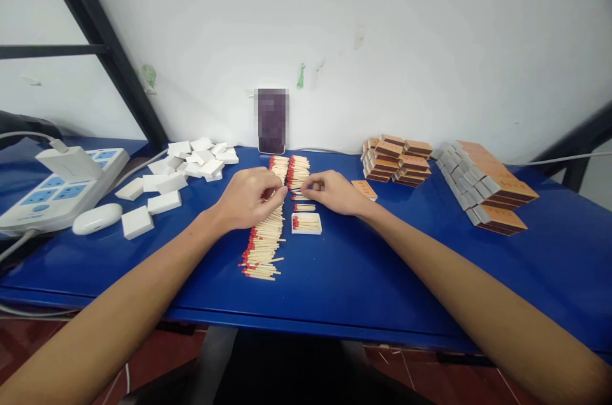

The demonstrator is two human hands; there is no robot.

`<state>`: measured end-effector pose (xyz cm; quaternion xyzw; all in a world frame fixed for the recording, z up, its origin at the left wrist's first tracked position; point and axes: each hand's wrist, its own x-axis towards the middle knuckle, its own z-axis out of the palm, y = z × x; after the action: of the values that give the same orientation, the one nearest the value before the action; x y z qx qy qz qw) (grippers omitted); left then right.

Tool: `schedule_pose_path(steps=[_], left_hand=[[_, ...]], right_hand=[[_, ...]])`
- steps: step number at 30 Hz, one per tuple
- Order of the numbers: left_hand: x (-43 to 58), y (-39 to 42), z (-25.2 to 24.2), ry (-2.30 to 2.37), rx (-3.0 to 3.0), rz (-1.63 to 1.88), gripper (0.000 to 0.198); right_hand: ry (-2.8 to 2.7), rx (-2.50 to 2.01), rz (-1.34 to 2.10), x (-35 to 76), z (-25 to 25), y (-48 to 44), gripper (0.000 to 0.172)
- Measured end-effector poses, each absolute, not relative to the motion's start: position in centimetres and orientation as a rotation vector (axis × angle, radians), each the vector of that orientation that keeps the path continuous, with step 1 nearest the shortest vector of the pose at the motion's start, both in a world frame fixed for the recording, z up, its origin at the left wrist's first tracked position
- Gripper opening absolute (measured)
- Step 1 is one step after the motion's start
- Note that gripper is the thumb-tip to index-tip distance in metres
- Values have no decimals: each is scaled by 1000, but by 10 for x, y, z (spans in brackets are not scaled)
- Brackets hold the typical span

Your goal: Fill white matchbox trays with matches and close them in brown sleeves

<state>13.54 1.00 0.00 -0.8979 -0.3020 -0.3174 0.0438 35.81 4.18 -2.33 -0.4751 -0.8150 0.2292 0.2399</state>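
Matchsticks point(262, 245) with red heads lie in a long row down the middle of a blue counter point(363, 277), running from near its front edge back toward a phone point(272, 119) propped against the white wall. The left hand point(248, 198) rests on the row about halfway along, its fingers point(273, 189) curled tight around a small bunch of sticks. The right hand point(335, 191) sits just across the row, fingers point(310, 185) drawn narrow with the tips at a few loose sticks; whether they grip one cannot be told. Just in front of the right hand, beside the row, stands a white inner tray point(306, 224) partly filled with matches.

A single orange sleeve point(364, 189) lies by the right wrist. Farther right, orange matchbox sleeves are stacked in a small block point(396, 159) and in a longer slanting bank point(488, 191). To the left, empty white trays point(191, 162) are scattered in a heap, near a small white oval case point(97, 218) and a white power strip point(57, 191) with a plugged-in adapter.
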Motion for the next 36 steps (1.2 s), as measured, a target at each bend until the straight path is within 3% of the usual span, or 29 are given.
schedule_pose_path(steps=[27, 32, 36], left_hand=[[135, 9, 3, -935, -2742, -926, 33], [135, 8, 6, -978, -2826, -789, 33], [139, 2, 11, -951, -2900, -470, 36]], right_hand=[[-2344, -1189, 666, 364, -16, 31, 29], [-2451, -1180, 633, 370, -11, 29, 32], [-2500, -1121, 628, 372, -10, 29, 37]])
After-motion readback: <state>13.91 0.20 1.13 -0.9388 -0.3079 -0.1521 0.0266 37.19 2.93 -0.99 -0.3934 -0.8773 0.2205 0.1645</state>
